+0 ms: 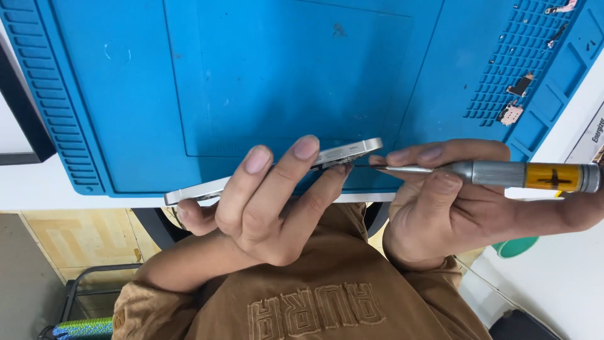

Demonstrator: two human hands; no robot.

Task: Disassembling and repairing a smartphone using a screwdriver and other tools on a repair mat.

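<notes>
My left hand (264,201) grips a slim silver phone (343,151) edge-on, fingers wrapped over its top edge, just above the near rim of a blue work mat (283,75). My right hand (453,201) holds a small screwdriver (503,173) with a grey metal shaft and a yellow band. The screwdriver's thin tip points left and touches the phone's lower right end, close to my left fingertips.
Small loose phone parts (514,101) lie in the mat's gridded tray at the upper right. A dark flat object (19,107) sits at the left edge. The white table (560,271) runs to the right; a floor and a chair frame show below.
</notes>
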